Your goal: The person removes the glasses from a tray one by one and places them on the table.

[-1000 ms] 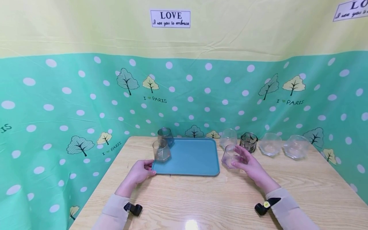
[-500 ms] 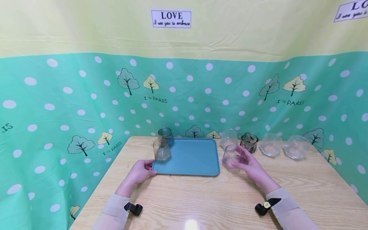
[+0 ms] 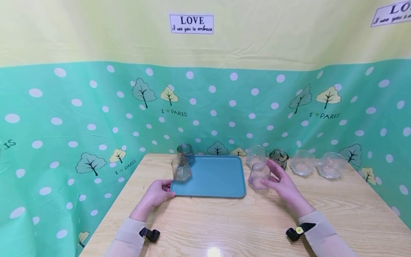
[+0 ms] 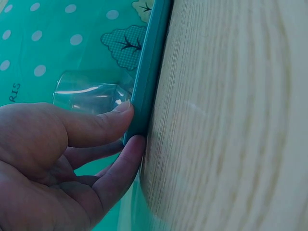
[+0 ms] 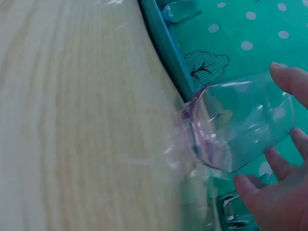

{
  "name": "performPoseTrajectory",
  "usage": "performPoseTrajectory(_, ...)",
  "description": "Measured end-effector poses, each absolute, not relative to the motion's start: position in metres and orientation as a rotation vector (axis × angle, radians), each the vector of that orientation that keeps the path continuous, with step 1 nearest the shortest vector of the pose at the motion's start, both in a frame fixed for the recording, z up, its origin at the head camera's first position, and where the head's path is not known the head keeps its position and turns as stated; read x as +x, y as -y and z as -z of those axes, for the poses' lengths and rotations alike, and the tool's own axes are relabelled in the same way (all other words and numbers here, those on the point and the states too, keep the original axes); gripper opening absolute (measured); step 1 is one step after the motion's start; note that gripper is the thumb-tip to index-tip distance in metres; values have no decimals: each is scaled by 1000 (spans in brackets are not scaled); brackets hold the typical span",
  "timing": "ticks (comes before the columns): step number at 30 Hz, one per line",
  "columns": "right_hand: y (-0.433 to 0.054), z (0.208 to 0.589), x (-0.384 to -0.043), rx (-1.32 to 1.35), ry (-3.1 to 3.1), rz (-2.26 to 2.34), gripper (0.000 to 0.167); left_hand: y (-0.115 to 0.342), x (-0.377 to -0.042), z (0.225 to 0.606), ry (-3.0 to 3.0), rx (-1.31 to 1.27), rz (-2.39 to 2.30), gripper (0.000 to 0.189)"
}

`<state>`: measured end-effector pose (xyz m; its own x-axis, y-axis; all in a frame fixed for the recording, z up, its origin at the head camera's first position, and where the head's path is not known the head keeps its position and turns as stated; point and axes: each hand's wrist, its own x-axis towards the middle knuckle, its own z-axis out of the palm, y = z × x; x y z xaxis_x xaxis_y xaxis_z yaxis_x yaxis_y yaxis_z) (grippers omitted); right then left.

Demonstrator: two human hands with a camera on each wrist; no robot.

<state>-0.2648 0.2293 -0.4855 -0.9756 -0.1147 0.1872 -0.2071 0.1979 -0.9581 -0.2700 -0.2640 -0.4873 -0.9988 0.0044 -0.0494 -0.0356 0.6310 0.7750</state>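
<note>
A blue tray [image 3: 215, 176] lies on the wooden table, and my left hand [image 3: 158, 192] pinches its near left corner between thumb and fingers. Two glasses stand at the tray's left side: a clear faceted one [image 3: 181, 169] in front and a grey-blue one [image 3: 186, 153] behind it. Just right of the tray stands a clear glass with a pinkish base [image 3: 258, 176]. My right hand [image 3: 282, 182] is beside that glass, thumb and fingers spread around its right side. In the right wrist view the fingertips [image 5: 276, 159] are right at the glass wall near its rim.
Along the back right stand a tall clear glass [image 3: 255, 154], a dark wavy glass [image 3: 279, 157] and two clear faceted bowls, one [image 3: 302, 163] left of the other [image 3: 330, 165]. A patterned green and yellow cloth [image 3: 205, 107] hangs behind the table.
My right hand has loosened and shifted slightly right, its fingertips drawing back from the pink-based glass, which stays in place. The left hand and tray have not moved.
</note>
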Motion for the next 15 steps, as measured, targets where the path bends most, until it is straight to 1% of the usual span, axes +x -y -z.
performPoseTrajectory(5, -221, 471, -258, 247, 2350, -1735, 89, 265, -269, 488, -2801, -22, -1343, 59)
performPoseTrajectory(10, -200, 463, -253, 146, 2163, -1551, 73, 265, -269, 488, -2796, -15, -1354, 59)
performPoseTrajectory(12, -188, 461, -252, 157, 2053, -1496, 66, 265, -269, 487, -2794, -11, -1361, 59)
performPoseTrajectory(15, -165, 454, -245, 221, 1927, -1467, 61, 265, -268, 487, -2793, -15, -1366, 59)
